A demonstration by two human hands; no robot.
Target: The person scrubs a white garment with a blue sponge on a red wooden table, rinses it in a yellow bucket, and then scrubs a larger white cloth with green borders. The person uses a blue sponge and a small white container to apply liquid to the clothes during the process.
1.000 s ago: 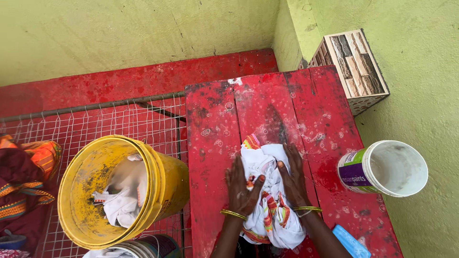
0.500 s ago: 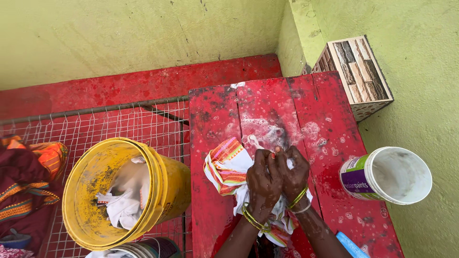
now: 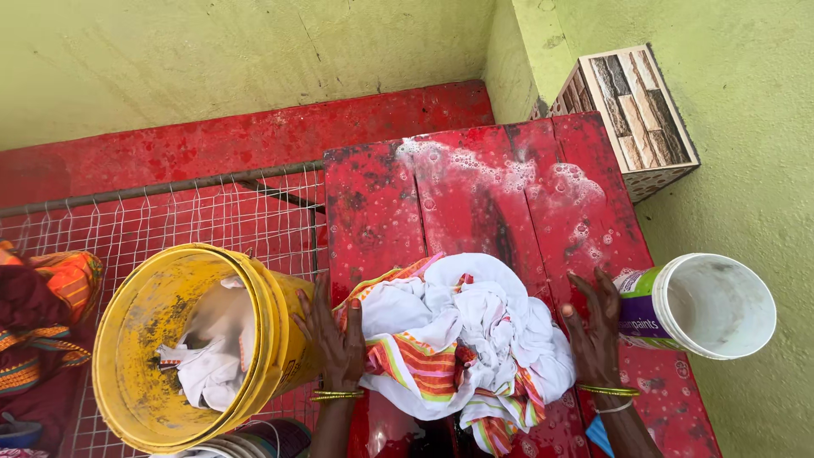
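Observation:
A wet white cloth with orange, red and green stripes lies bunched on a red wooden slab streaked with soap suds. My left hand presses flat against the cloth's left edge, fingers spread, with gold bangles at the wrist. My right hand rests open on the slab at the cloth's right edge, also wearing bangles. Neither hand grips the cloth.
A yellow bucket tilted on its side holds white cloth, left of the slab. A white plastic tub lies at the right. A wire mesh frame, a patterned box, colourful cloth at far left, green walls behind.
The hands, earlier together scrubbing the middle of the cloth, have moved apart to its two sides. The cloth is now gathered into a wider heap.

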